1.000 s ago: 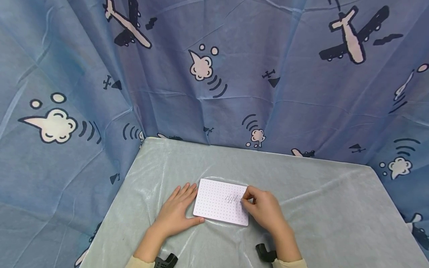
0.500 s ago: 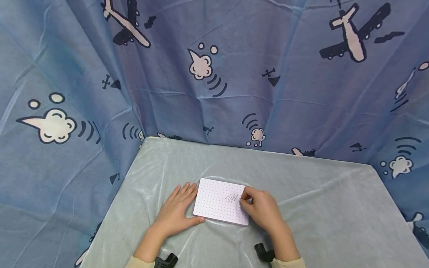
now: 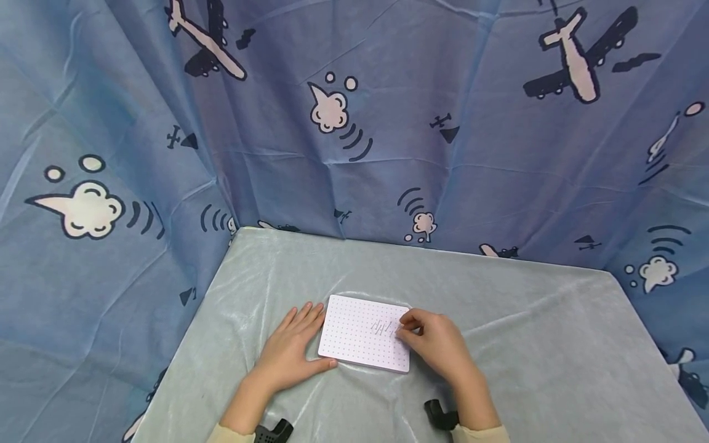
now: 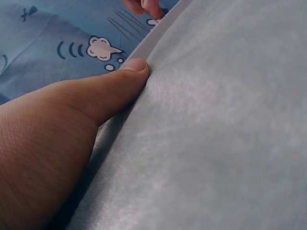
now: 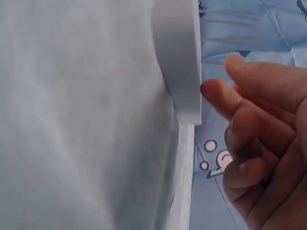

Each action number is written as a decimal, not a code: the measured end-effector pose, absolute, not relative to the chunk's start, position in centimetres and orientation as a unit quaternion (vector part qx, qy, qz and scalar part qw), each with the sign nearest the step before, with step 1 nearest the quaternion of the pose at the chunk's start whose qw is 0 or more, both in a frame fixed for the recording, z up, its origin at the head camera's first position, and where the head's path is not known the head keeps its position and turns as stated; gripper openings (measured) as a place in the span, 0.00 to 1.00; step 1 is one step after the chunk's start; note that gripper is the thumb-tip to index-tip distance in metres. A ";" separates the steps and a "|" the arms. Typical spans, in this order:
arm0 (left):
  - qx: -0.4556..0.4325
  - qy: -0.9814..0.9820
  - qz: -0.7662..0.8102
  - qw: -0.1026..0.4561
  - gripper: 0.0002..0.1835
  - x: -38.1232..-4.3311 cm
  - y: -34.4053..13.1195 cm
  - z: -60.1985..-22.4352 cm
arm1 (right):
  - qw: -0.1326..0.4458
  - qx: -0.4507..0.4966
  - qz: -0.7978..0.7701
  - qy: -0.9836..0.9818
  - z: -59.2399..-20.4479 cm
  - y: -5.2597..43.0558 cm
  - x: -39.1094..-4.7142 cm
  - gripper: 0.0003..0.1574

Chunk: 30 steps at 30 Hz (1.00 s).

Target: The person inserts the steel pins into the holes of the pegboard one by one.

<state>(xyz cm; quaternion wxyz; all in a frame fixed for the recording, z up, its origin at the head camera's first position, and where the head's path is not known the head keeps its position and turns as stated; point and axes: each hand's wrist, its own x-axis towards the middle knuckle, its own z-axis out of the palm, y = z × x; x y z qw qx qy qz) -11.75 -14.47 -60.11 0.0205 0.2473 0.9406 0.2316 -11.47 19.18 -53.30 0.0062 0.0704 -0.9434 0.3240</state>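
A white pegboard (image 3: pixel 354 344) with a grid of small holes lies on the table. Several thin straight pins (image 3: pixel 381 327) stand up from its right half. My left hand (image 3: pixel 290 354) rests flat beside the board's left side, fingers spread, the thumb (image 4: pixel 136 67) against the near left corner. Over the right edge, my right hand (image 3: pixel 437 344) pinches a thin pin (image 5: pixel 213 63) with thumb and forefinger; the fingertips cover the pin's upper part. The other right-hand fingers (image 5: pixel 244 172) are curled in toward the palm.
A pale grey-green velvety cloth (image 3: pixel 554 344) with soft creases covers the table. Behind it and at the left hangs a blue curtain (image 3: pixel 266 123) printed with planes and clouds. Black devices (image 3: pixel 441 416) are worn at both wrists, by the cream sleeves (image 3: pixel 480 434).
My right fingertips have shifted slightly over the board, and the thumb and forefinger look a little more parted. The left hand and the pegboard have stayed put.
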 end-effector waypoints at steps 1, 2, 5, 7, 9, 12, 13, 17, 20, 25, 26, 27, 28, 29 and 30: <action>0.247 0.941 0.231 0.021 0.61 -11.8 -14.4 -60.1 | 0.006 0.065 0.324 -0.944 -53.2 19.4 -11.5 0.09; 0.247 0.941 0.231 0.022 0.61 -11.8 -14.4 -60.1 | 0.005 0.059 0.322 -0.945 -53.1 19.7 -11.5 0.10; 0.248 0.940 0.232 0.022 0.61 -11.8 -14.4 -60.0 | 0.005 0.039 0.309 -0.950 -52.8 20.6 -11.5 0.11; 0.249 0.940 0.234 0.022 0.61 -11.8 -14.3 -59.9 | 0.004 0.027 0.293 -0.956 -52.7 21.2 -11.5 0.11; 0.249 0.939 0.236 0.022 0.60 -11.8 -14.3 -59.8 | 0.002 0.015 0.277 -0.961 -52.5 21.7 -11.5 0.10; 0.248 0.939 0.236 0.026 0.61 -11.8 -14.4 -59.8 | 0.000 -0.004 0.258 -0.966 -52.4 22.4 -11.4 0.10; 0.247 0.940 0.235 0.026 0.61 -11.7 -14.4 -59.9 | -0.002 -0.009 0.254 -0.967 -52.3 22.5 -11.4 0.10; 0.246 0.941 0.230 0.022 0.61 -11.7 -14.4 -60.1 | -0.013 -0.023 0.240 -0.970 -52.1 23.1 -11.2 0.08; 0.248 0.940 0.233 0.014 0.60 -11.7 -14.4 -60.0 | -0.031 -0.032 0.236 -0.971 -52.1 23.4 -11.1 0.04; 0.247 0.938 0.242 0.015 0.60 -11.6 -14.4 -59.8 | -0.063 -0.048 0.231 -0.970 -52.2 23.6 -11.0 0.03; 0.247 0.938 0.242 0.016 0.60 -11.6 -14.4 -59.8 | -0.069 -0.050 0.229 -0.970 -52.2 23.6 -11.0 0.04; 0.246 0.938 0.242 0.018 0.60 -11.7 -14.3 -59.8 | -0.074 -0.051 0.227 -0.970 -52.2 23.6 -11.0 0.04; 0.246 0.939 0.241 0.018 0.60 -11.7 -14.3 -59.8 | -0.078 -0.054 0.224 -0.970 -52.3 23.6 -11.0 0.04; 0.245 0.939 0.240 0.020 0.60 -11.7 -14.3 -59.9 | -0.082 -0.055 0.222 -0.970 -52.3 23.5 -11.0 0.04; 0.244 0.939 0.240 0.022 0.60 -11.7 -14.4 -59.9 | -0.085 -0.057 0.219 -0.970 -52.3 23.5 -11.0 0.04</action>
